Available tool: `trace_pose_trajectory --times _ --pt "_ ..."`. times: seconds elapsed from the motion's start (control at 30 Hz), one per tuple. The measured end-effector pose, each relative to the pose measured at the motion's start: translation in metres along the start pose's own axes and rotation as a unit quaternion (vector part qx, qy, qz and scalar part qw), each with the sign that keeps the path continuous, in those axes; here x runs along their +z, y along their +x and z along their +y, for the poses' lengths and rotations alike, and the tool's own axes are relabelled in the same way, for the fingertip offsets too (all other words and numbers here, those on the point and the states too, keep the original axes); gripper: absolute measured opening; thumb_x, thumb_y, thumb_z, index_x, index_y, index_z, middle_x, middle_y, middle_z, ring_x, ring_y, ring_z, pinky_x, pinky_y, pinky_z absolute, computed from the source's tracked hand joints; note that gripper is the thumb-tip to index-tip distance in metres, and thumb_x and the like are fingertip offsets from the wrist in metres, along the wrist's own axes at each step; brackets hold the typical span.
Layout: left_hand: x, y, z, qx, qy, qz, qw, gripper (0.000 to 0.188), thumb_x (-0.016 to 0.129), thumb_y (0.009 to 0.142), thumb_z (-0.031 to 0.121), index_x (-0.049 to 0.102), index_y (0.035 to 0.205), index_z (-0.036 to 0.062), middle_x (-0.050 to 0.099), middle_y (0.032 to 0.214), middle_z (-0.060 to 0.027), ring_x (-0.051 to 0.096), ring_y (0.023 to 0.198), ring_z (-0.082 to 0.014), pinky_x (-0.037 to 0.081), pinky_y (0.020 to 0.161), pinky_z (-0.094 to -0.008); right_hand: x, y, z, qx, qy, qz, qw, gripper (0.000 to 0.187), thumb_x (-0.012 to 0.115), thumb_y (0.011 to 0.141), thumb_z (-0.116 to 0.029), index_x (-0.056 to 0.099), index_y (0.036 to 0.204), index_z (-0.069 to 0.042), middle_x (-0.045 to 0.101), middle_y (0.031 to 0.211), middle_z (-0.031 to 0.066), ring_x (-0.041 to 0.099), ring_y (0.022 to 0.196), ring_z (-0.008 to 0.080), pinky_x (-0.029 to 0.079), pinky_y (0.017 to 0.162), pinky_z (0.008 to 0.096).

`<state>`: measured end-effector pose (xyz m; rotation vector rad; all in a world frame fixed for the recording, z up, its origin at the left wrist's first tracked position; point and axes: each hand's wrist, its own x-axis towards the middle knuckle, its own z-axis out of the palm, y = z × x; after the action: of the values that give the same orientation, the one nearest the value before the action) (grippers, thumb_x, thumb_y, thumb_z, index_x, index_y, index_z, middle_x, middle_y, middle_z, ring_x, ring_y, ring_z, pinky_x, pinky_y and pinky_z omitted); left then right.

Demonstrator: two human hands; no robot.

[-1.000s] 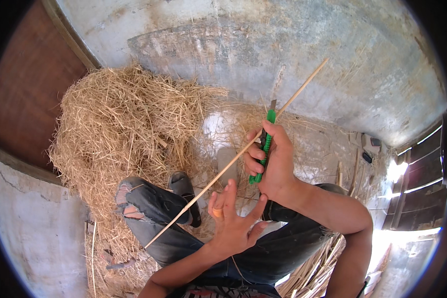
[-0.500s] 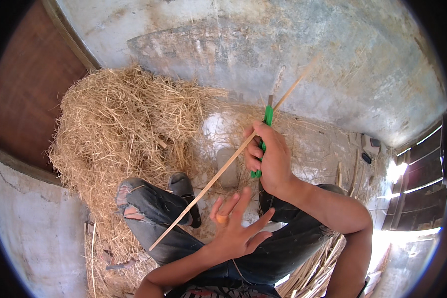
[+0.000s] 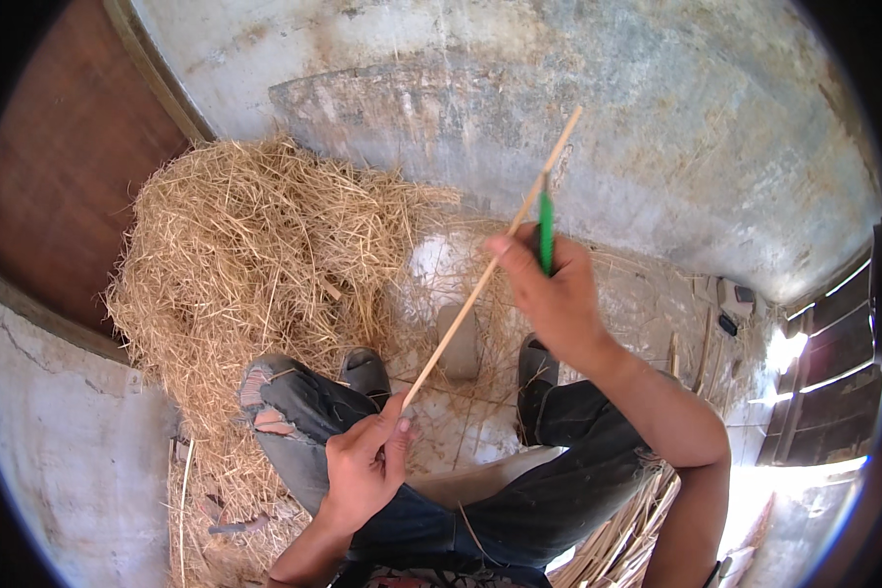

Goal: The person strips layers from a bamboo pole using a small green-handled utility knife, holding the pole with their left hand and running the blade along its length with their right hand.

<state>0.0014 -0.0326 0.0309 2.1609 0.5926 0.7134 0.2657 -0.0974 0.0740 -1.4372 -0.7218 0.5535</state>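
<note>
I observe one pale stick [image 3: 448, 333] raised above the floor [image 3: 475, 421], its long axis diagonal, the far end pointing forward and rightward at the wall [image 3: 686, 127]. The left hand's [image 3: 358, 475] fingers pinch its near end. The right hand's [image 3: 563, 299] fingers grasp one green cutter [image 3: 546, 230] alongside it, blade pointing forward. Counted nearby: two dark shoes [image 3: 366, 374], one straw heap [image 3: 255, 255].

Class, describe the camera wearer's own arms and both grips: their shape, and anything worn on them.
The left grip and right grip are ordinary hands with thumbs and fingers, and no gloves. The left forearm and right forearm are bare, tapering toward wrists without a visible watch or bracelet. No sleeves, cables or markings can be made out on them.
</note>
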Motion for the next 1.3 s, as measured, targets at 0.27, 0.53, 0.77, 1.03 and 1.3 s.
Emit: trace_pose_trajectory --times 0.27,0.53,0.77,1.03,1.3 --pt "0.000 -0.012 -0.008 -0.071 -0.164 -0.047 0.983 0.035 0.061 0.101 0.005 0.061 0.135 -0.0047 0.070 0.073 -0.0079 0.056 0.050 -0.0052 0.046 0.047 -0.0214 -0.012 -0.007 -0.004 0.006 0.016 -0.033 0.999 0.026 0.069 0.099 -0.028 0.072 0.100 -0.003 0.045 0.062 -0.0099 0.039 0.057 0.0023 0.029 0.050 0.0259" --pt "0.005 0.002 -0.016 -0.094 -0.240 -0.010 0.966 0.037 0.062 0.099 0.004 0.061 0.136 -0.0020 0.070 0.080 -0.0076 0.063 0.063 -0.0069 0.049 0.056 -0.0213 -0.004 -0.012 -0.006 -0.190 -0.193 -0.094 0.958 0.028 0.068 0.098 -0.030 0.065 0.085 -0.005 0.047 0.058 0.0039 0.045 0.051 0.0138 0.034 0.049 0.0322" --pt "0.007 0.009 -0.015 -0.112 -0.208 0.009 0.972 0.035 0.063 0.099 0.002 0.063 0.134 -0.0021 0.068 0.078 -0.0061 0.067 0.067 -0.0075 0.052 0.061 -0.0219 0.008 -0.038 0.001 -0.233 -0.359 -0.208 0.879 0.041 0.063 0.098 -0.044 0.061 0.085 -0.005 0.060 0.062 0.0111 0.060 0.050 0.0300 0.046 0.048 0.0421" --pt "0.012 0.002 -0.024 -0.087 -0.227 0.004 0.970 0.035 0.062 0.099 0.002 0.063 0.134 -0.0015 0.060 0.069 0.0001 0.052 0.059 -0.0031 0.042 0.053 -0.0208 -0.004 -0.013 0.015 -0.166 -0.412 -0.099 0.891 0.042 0.056 0.102 -0.045 0.059 0.091 -0.005 0.060 0.061 0.0158 0.062 0.055 0.0356 0.046 0.049 0.0466" --pt "0.007 -0.021 -0.030 -0.145 -0.288 -0.026 0.946 0.035 0.060 0.102 0.006 0.062 0.137 0.0008 0.056 0.068 0.0043 0.048 0.058 -0.0025 0.040 0.053 -0.0206 -0.044 0.025 0.006 -0.142 -0.376 0.036 0.915 0.041 0.060 0.101 -0.043 0.061 0.087 -0.004 0.057 0.061 0.0177 0.061 0.053 0.0341 0.044 0.048 0.0437"
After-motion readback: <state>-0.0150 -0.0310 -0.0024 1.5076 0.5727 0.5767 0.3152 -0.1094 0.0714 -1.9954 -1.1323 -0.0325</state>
